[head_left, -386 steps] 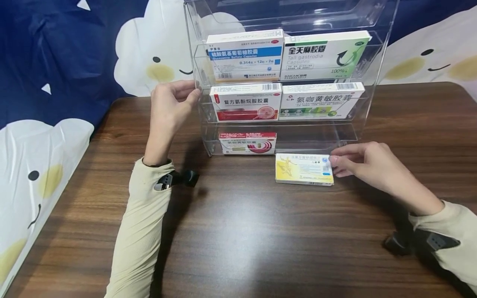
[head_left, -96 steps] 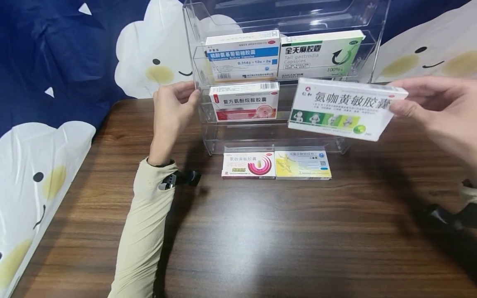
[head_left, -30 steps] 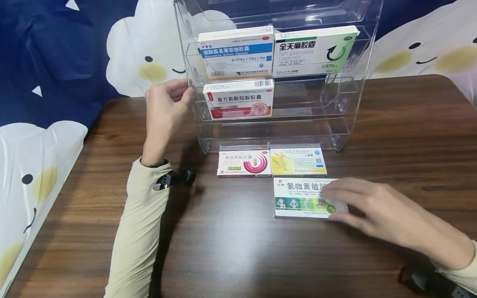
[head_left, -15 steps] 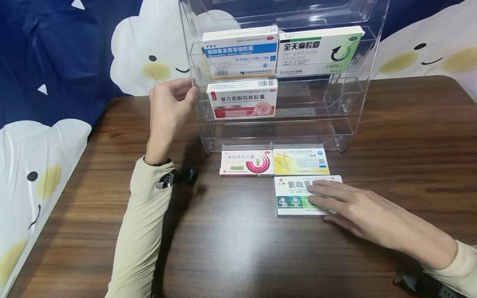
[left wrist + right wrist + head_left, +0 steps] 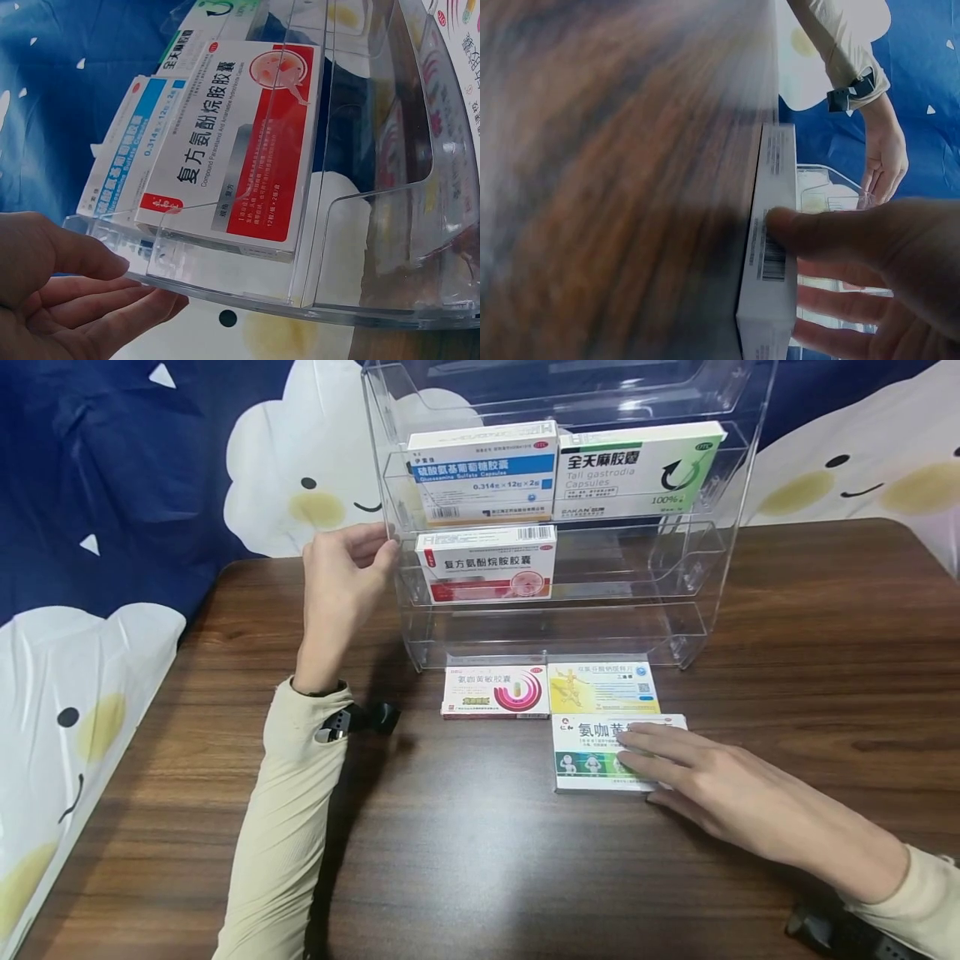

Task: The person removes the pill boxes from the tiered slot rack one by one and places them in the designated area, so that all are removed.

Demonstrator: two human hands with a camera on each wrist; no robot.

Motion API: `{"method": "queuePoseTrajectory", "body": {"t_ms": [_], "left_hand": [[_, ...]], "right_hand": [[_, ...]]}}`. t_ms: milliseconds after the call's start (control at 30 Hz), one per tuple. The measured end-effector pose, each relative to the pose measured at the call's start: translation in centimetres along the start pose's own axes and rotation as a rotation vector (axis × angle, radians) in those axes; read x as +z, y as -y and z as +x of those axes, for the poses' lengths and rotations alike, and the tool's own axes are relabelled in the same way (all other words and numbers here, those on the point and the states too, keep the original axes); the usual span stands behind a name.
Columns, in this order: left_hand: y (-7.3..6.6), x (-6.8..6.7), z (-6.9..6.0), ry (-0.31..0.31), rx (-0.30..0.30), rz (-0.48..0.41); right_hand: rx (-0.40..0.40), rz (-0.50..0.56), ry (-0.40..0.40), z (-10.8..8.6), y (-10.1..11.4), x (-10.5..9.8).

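Observation:
My left hand (image 5: 341, 589) pinches the left side edge of a clear acrylic display rack (image 5: 480, 639). In the left wrist view, the thumb is above the rack's edge and the fingers are below it. My right hand (image 5: 720, 785) lies over the right part of a white-and-green medicine box (image 5: 588, 764) flat on the table. Its fingers stretch across the top face, hiding some print. In the right wrist view the thumb touches the box's barcoded side (image 5: 774, 259). Just beyond lie a pink-and-white medicine box (image 5: 495, 692) and a yellow one (image 5: 603, 687), side by side.
On the rack's middle tier stands a red-and-white medicine box (image 5: 487, 567) at the left. One tier up are a blue-and-white box (image 5: 483, 477) and a green-and-white box (image 5: 637, 472). A blue cloth (image 5: 112, 485) with cloud faces hangs behind the brown table (image 5: 450, 860).
The white-and-green box came off the middle tier onto the table, then slid slightly up against the yellow box. The pink-and-white box left the bottom tier earlier. My left hand stayed on the rack.

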State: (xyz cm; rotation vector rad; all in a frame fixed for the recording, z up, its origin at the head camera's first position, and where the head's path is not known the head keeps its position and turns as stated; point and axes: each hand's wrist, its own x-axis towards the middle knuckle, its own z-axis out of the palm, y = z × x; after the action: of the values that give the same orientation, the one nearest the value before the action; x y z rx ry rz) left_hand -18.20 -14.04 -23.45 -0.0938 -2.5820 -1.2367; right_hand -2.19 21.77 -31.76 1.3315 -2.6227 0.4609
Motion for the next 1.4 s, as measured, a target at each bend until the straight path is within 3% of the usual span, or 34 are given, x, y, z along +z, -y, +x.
{"method": "queuePoseTrajectory", "body": {"t_ms": [567, 800, 967, 1167, 1400], "left_hand": [[-0.2, -0.1, 0.0, -0.005, 0.003, 0.014], [-0.1, -0.1, 0.0, -0.008, 0.0, 0.003], [-0.2, -0.3, -0.1, 0.001, -0.026, 0.008], [-0.1, -0.2, -0.1, 0.001, -0.025, 0.012], [0.0, 0.0, 0.0, 0.0, -0.013, 0.004]], "right_hand": [[-0.028, 0.013, -0.023, 0.3, -0.6, 0.1], [-0.033, 0.146, -0.128, 2.7, -2.2, -1.4], [0.14, 0.195, -0.244, 6.2, -3.8, -2.7], [0.375, 0.328, -0.364, 10.0, -4.7, -3.4], [0.499, 0.383, -0.443, 13.2, -5.8, -2.8]]}}
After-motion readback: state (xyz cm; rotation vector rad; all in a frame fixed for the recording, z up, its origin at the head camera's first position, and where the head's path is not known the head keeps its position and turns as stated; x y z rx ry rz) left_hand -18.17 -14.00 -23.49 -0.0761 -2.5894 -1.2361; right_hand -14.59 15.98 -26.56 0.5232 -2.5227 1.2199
